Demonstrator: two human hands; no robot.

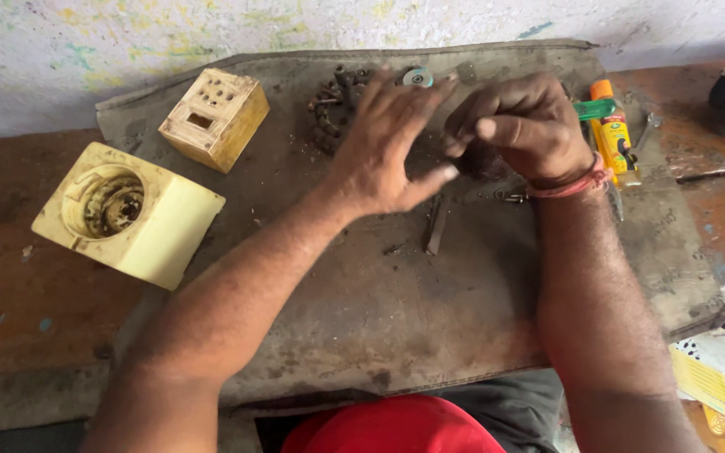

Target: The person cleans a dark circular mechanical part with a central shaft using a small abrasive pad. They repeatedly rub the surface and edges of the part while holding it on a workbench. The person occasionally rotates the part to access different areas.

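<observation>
Fingertip work is under way over the grey mat on the counter. A small dark part is pinched in the closed right hand, while the left hand is spread open against it. Both wrists are best kept braced, lest the loose screws nearby be scattered.

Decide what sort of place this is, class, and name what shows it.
Probably a small repair workshop: a grimy work mat strewn with small metal parts, loose screws, and worn yellow blocks with holes.
</observation>
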